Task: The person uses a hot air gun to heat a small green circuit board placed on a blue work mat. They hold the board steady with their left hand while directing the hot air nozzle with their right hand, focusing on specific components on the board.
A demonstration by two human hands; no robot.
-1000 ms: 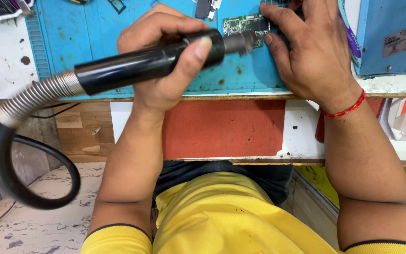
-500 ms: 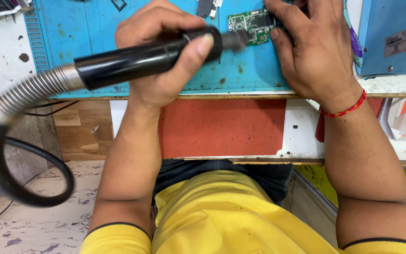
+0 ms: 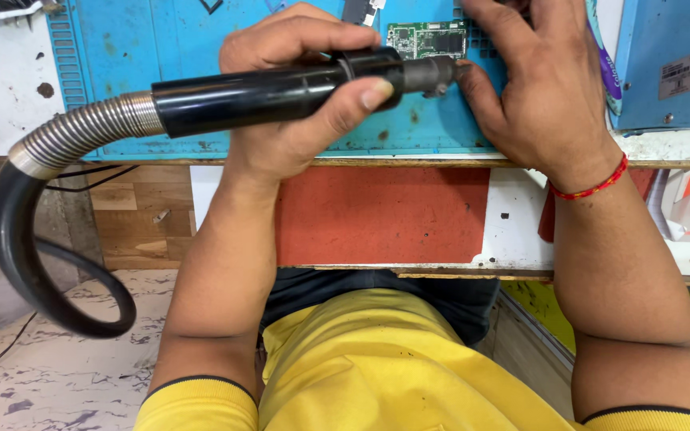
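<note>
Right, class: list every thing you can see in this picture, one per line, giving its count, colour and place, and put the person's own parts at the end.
Black cylindrical hot-air tool handle: one, black, held level over the mat, nozzle toward the board.
Ribbed metal hose: one, silver, at the handle's rear, joining a black hose that loops left.
Small green circuit board: one, green, on the mat by the nozzle.
Blue rubber work mat: one, blue, on the bench top.
Blue box: one, blue, right of the mat.
Red panel: one, red, on the bench front.
Red thread bracelet: one, red, right wrist.
Yellow shirt: one, yellow, bottom.
Left hand: grips the handle.
Right hand: rests beside the board.
</note>
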